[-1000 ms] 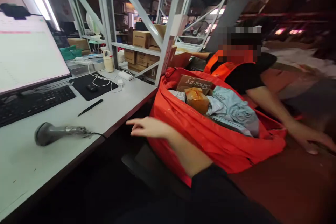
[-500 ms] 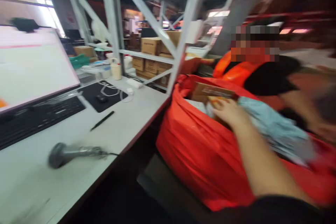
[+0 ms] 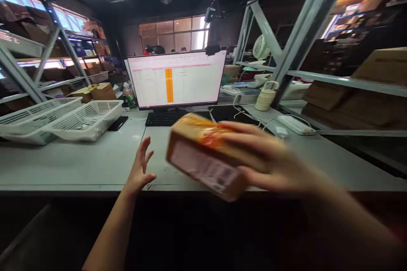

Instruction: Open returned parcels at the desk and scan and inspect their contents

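Note:
A cardboard box [image 3: 203, 165] wrapped in orange and yellow tape hangs tilted above the front edge of the white desk [image 3: 104, 165]. My right hand [image 3: 267, 152], blurred by motion, grips its right end with the thumb below and the fingers over the top. A pale label with a dark printed patch shows on the side facing me. To the left of the box, my left hand [image 3: 142, 169] is held over the desk edge with its fingers apart and nothing in it; it does not touch the box.
Behind the box stand a keyboard [image 3: 162, 119] and a monitor [image 3: 178, 80] showing a spreadsheet. White plastic baskets [image 3: 92, 120] and a black phone [image 3: 118, 123] are at left. At right are a cream lidded cup [image 3: 266, 98], a white power strip [image 3: 295, 125] and a metal frame [image 3: 305, 21].
The view has swung left from the red sack and the co-worker to the desk. My right hand has come out of the sack holding the box. My left hand has come into view.

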Tool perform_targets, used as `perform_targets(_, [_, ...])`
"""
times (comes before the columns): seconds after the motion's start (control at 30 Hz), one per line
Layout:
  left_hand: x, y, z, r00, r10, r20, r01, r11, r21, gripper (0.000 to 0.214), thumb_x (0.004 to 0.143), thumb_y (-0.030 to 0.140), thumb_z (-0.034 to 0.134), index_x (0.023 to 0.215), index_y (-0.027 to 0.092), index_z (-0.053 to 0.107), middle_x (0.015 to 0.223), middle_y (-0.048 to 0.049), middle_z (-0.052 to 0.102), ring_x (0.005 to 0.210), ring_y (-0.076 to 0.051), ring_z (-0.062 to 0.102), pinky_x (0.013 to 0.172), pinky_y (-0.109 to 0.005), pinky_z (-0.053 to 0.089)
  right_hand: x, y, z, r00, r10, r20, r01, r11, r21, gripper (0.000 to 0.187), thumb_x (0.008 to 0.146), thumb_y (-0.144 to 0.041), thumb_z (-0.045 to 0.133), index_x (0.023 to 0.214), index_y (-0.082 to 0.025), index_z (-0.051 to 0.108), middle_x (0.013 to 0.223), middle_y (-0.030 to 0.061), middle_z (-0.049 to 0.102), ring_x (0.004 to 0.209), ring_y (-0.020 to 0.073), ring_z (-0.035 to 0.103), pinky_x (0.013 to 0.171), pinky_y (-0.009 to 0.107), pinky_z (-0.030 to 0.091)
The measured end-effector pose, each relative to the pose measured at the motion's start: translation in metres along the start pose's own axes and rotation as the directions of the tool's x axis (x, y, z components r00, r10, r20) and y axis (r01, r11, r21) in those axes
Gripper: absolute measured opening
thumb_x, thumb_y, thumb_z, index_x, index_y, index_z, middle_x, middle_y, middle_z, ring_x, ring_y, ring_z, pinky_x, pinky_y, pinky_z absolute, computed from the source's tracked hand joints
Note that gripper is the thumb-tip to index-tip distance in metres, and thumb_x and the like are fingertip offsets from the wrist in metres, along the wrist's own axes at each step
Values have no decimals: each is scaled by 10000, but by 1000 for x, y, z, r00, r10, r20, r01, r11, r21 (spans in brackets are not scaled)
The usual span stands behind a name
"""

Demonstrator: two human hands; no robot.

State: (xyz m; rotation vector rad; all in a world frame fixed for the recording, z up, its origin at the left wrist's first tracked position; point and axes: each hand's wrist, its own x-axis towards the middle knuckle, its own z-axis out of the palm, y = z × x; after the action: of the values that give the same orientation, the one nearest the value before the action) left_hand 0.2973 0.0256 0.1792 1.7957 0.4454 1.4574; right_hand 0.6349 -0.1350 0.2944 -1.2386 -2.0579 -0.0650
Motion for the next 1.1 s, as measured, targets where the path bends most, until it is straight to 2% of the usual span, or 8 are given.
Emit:
perform_targets(0.1, [20, 26, -25, 998, -39, 39, 45, 985, -164, 1224, 462, 738, 889, 1512, 321, 420, 1585, -144, 399, 1444, -415, 408, 1112, -521, 465, 75, -27, 60, 887, -439, 144, 411, 892, 189, 551, 874, -360, 624, 1420, -296, 584, 1557, 53, 475, 1399, 278, 482, 1172, 468, 407])
perform_targets(0.17, [29, 29, -43, 996, -60, -71, 47, 984, -173, 1080, 519, 656, 912, 1442, 262, 513, 1424, -144, 561, 1308, -383, 560, 1065, -467, 512, 109, -22, 97, 888, -453, 78, 428, 876, 223, 583, 889, -337, 615, 1463, -273, 534, 1543, 71, 495, 1405, 265, 475, 1185, 471, 385])
perform_targets(0.3, [25, 6, -64, 884, -120, -453, 79, 991, -109, 871, 635, 482, 906, 1391, 270, 528, 1298, -98, 630, 1142, -283, 657, 925, -341, 572, 114, 33, 137, 999, 46, -24, -44, 997, 69, 751, 888, -428, 645, 1560, -206, 393, 1518, 155, 507, 1431, 335, 436, 1185, 545, 350])
perform_targets(0.4, [17, -15, -65, 785, -212, -582, 148, 977, -156, 835, 666, 473, 888, 1380, 279, 501, 1273, -94, 633, 1058, -242, 679, 820, -291, 588, 88, 76, 148, 864, 461, 204, -478, 878, 37, 913, 860, -420, 668, 1613, -120, 247, 1351, 227, 622, 1233, 360, 618, 1037, 520, 499])
perform_targets(0.53, [15, -28, -63, 781, -222, -584, 138, 973, -186, 825, 660, 484, 890, 1363, 286, 506, 1253, -84, 635, 1040, -222, 676, 807, -270, 588, 67, 89, 150, 663, 517, 541, -713, 657, 246, 864, 912, -344, 560, 1636, -167, 124, 1029, 95, 726, 747, 201, 724, 706, 322, 594])
perform_targets(0.8, [11, -29, -66, 801, -221, -556, 178, 975, -132, 831, 649, 445, 903, 1374, 285, 532, 1257, -78, 629, 1028, -206, 666, 785, -232, 581, 64, 14, 116, 897, 224, 381, -290, 949, 124, 873, 886, -425, 626, 1638, -254, 216, 1336, 104, 663, 1097, 292, 692, 962, 425, 545])
perform_targets(0.97, [6, -28, -64, 792, -253, -555, 234, 966, -107, 915, 660, 493, 879, 1453, 308, 461, 1311, -86, 600, 1078, -246, 660, 824, -293, 593, 53, -19, 81, 909, 149, 390, -197, 977, 85, 855, 920, -453, 595, 1646, -294, 173, 1363, 90, 658, 1126, 312, 690, 917, 413, 558])
perform_targets(1.1, [-4, -35, -63, 778, -217, -590, 255, 967, -19, 990, 684, 523, 857, 1527, 331, 375, 1461, -102, 508, 1280, -314, 575, 1032, -411, 536, 50, -4, 80, 893, 238, 382, -271, 962, 35, 845, 930, -476, 580, 1645, -302, 166, 1368, 97, 652, 1152, 317, 672, 933, 428, 536])
